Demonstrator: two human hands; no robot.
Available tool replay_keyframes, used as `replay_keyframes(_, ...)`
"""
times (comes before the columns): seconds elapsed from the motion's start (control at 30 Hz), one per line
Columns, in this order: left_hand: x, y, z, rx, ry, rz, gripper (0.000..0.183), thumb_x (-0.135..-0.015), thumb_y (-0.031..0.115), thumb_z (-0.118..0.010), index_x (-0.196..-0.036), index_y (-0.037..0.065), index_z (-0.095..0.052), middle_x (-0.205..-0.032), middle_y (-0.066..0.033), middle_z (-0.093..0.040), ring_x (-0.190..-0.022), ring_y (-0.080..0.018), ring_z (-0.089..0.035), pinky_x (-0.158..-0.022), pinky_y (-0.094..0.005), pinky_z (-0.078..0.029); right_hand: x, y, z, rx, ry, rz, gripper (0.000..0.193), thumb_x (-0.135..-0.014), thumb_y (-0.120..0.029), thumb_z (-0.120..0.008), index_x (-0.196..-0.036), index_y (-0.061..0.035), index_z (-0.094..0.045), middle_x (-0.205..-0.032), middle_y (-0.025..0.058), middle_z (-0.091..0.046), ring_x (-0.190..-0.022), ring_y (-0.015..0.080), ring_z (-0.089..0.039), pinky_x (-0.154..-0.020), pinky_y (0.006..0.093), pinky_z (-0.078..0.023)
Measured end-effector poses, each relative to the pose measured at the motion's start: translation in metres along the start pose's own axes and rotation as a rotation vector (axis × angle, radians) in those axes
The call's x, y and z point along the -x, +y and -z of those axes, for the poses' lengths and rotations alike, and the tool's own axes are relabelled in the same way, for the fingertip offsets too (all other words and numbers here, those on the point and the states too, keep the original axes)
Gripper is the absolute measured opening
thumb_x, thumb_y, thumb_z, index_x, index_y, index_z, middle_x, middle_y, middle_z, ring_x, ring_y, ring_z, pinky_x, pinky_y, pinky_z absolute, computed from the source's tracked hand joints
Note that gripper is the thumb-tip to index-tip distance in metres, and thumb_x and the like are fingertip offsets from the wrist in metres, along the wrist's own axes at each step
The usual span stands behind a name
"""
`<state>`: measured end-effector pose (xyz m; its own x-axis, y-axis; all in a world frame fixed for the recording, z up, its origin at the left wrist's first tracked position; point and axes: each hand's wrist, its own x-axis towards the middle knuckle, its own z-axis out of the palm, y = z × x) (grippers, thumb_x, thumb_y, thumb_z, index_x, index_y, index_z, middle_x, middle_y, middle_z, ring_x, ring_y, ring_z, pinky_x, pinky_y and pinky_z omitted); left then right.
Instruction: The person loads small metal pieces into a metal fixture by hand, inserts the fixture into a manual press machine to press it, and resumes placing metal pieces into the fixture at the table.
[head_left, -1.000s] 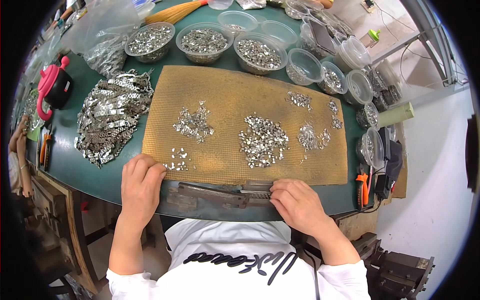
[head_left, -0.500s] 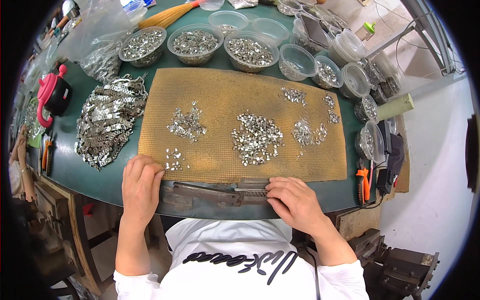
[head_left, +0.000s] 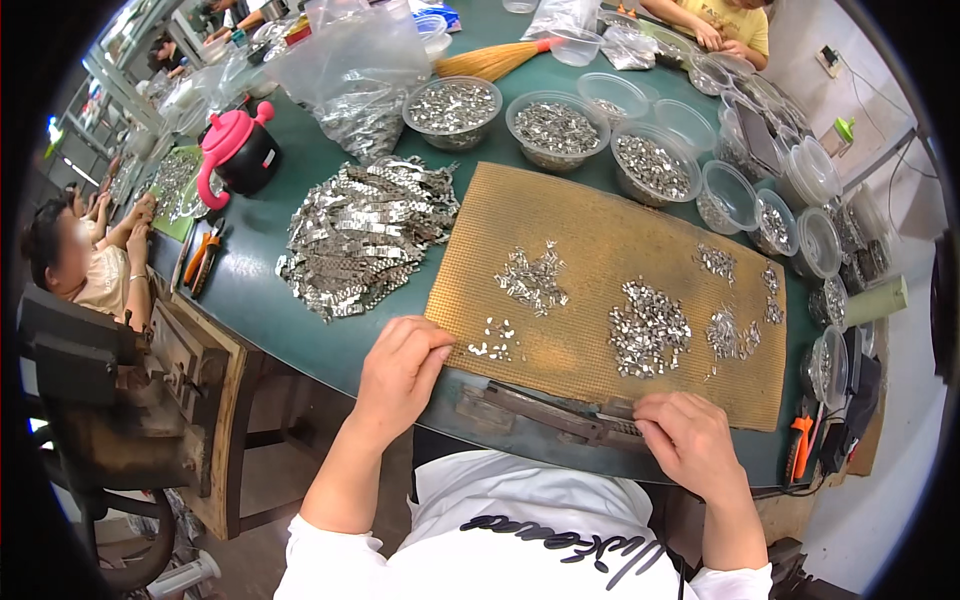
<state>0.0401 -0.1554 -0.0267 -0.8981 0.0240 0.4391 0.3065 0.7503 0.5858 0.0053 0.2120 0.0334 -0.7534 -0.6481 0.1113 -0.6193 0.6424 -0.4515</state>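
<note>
The metal bar (head_left: 545, 412) lies on the worktop (head_left: 330, 345) along the mat (head_left: 590, 245). The right hand (head_left: 690, 440) curls its fingers at the bar's right end; the left hand (head_left: 400, 368) bunches its own by the mat's corner; whether either grips anything, I cannot tell. Steady pressure should prevent sliding.

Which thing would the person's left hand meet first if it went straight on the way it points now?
Most likely the near-left corner of the golden-brown mat, right by the fingertips of the left hand; whether they touch it or hover above is hard to tell.
</note>
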Motion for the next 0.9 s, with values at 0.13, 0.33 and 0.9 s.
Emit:
replay_keyframes(0.13, 0.0, -0.001, -0.002, -0.036, -0.017, -0.052, 0.017, -0.087, 0.0, -0.078, -0.102, 0.005, -0.072, -0.1, -0.0091, -0.069, -0.101, -0.0322, -0.067, -0.086, -0.0427, -0.054, -0.041, -0.009, -0.021, -0.07, 0.057, 0.158, 0.014, -0.091, -0.009, -0.075, -0.105, -0.0081, -0.074, -0.104, 0.0063, -0.074, -0.093, 0.0279, -0.074, -0.076, 0.0392, -0.06)
replay_keyframes(0.33, -0.001, 0.004, -0.001, -0.078, -0.034, -0.085, 0.016, -0.085, 0.001, -0.08, -0.099, 0.006, -0.073, -0.099, -0.0071, -0.066, -0.102, -0.0308, -0.066, -0.085, -0.0428, -0.055, -0.097, -0.016, -0.046, -0.085, -0.033, 0.284, 0.017, -0.094, -0.01, -0.07, -0.11, -0.0083, -0.075, -0.102, 0.0077, -0.072, -0.092, 0.028, -0.074, -0.076, 0.0403, -0.061)
replay_keyframes(0.9, -0.001, 0.002, 0.003, -0.022, -0.082, -0.061, 0.018, -0.084, 0.002, -0.081, -0.1, 0.007, -0.074, -0.101, -0.0061, -0.066, -0.104, -0.0299, -0.066, -0.085, -0.042, -0.056, -0.127, -0.018, -0.071, 0.061, -0.087, 0.362, 0.009, -0.095, -0.014, -0.073, -0.101, -0.0089, -0.069, -0.088, 0.0078, -0.062, -0.074, 0.0296, -0.07, -0.062, 0.0422, -0.056)
